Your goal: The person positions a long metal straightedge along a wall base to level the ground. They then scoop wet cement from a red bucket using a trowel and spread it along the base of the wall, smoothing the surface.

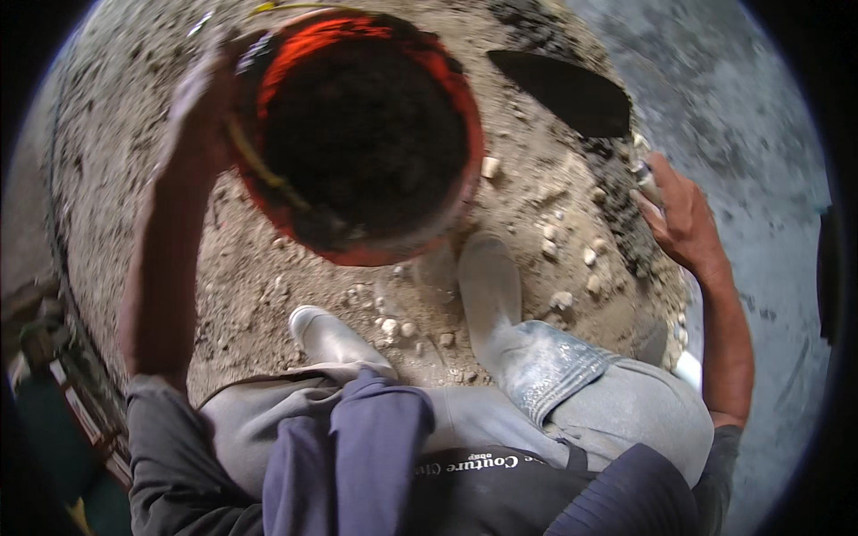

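Bucket (371, 256), one, left hand (210, 89), fingers clamped on rim, one trowel (567, 94), right hand (685, 213), fingers clamped around handle

Left forearm (165, 286) runs nearly straight up, bare below the sleeve, with left hand (207, 94) at its top end, motion-blurred, finger pose unreadable. Right forearm (726, 330) also points up, elbow low and out to the side, wrist bent inward; right hand (686, 214) is clenched, back of hand visible, fingers (660, 230) curled in toward the midline. Arms spread wide, legs (626, 406) apart, knees bent.
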{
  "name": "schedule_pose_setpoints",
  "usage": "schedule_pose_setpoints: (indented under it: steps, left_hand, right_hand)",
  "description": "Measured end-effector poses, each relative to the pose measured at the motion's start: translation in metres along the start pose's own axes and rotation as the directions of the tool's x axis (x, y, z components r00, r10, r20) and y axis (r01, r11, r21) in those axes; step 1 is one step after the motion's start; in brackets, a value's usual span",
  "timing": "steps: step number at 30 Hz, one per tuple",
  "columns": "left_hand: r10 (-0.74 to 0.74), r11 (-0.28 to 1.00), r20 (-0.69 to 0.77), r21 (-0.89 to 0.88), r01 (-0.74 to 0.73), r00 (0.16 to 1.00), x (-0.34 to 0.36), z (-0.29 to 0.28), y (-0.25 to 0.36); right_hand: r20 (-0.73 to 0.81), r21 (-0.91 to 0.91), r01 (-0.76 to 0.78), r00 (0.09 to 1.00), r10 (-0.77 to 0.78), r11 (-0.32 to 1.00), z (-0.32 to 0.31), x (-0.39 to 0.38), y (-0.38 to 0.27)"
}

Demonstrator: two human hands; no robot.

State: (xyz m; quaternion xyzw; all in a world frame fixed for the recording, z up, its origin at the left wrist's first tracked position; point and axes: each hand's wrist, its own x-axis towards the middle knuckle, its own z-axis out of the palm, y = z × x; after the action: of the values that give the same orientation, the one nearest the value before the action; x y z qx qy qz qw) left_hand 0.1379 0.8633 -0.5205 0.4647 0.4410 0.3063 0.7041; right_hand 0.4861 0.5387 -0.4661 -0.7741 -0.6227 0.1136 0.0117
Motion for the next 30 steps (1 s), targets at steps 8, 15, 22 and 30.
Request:
schedule_pose_setpoints:
  steps: [8, 15, 22, 30]
  left_hand:
    - [0.137, 0.988, -0.067, 0.087, -0.131, 0.988, -0.03, 0.028, 0.011]
    - [0.095, 0.987, -0.24, 0.15, -0.06, 0.966, -0.031, 0.004, 0.01]
    - [0.196, 0.975, -0.131, 0.131, -0.179, 0.972, -0.033, 0.003, 0.003]
    - [0.236, 0.964, -0.099, 0.148, -0.22, 0.967, -0.055, 0.018, 0.003]
  right_hand:
    - [0.184, 0.245, 0.358, 0.895, -0.406, 0.901, 0.058, 0.082, -0.091]
    - [0.437, 0.436, 0.223, 0.794, -0.422, 0.872, 0.054, 0.083, -0.131]
    - [0.511, 0.548, -0.028, 0.803, -0.308, 0.836, 0.047, 0.088, -0.167]
    - [0.413, 0.651, -0.011, 0.844, -0.342, 0.759, 0.043, 0.076, -0.166]
